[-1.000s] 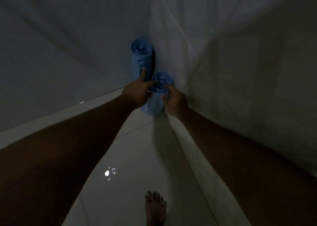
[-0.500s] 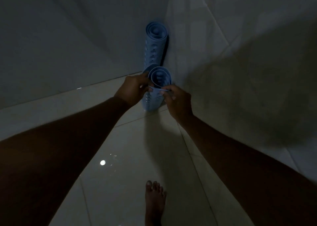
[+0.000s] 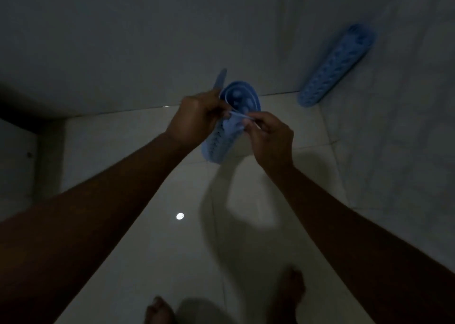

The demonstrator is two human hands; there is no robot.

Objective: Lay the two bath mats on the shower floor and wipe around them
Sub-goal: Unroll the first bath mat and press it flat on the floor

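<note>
A rolled blue bath mat (image 3: pixel 222 139) with round suction cups hangs in the air above the pale tiled shower floor (image 3: pixel 172 250), its open end facing me. My left hand (image 3: pixel 197 117) grips the roll's upper left edge. My right hand (image 3: pixel 268 139) pinches the loose outer edge at the roll's near rim. A second rolled blue mat (image 3: pixel 334 70) leans upright in the wall corner at the right, apart from both hands.
Pale tiled walls close the space at the back and right. My two bare feet (image 3: pixel 290 289) stand on the glossy floor at the bottom edge. A bright light reflection (image 3: pixel 180 216) shows mid-floor. A dark edge sits at the far left.
Both hands have lifted the front roll away from the corner and carried it left. The view has swung left, so the other roll now stands alone at the right.
</note>
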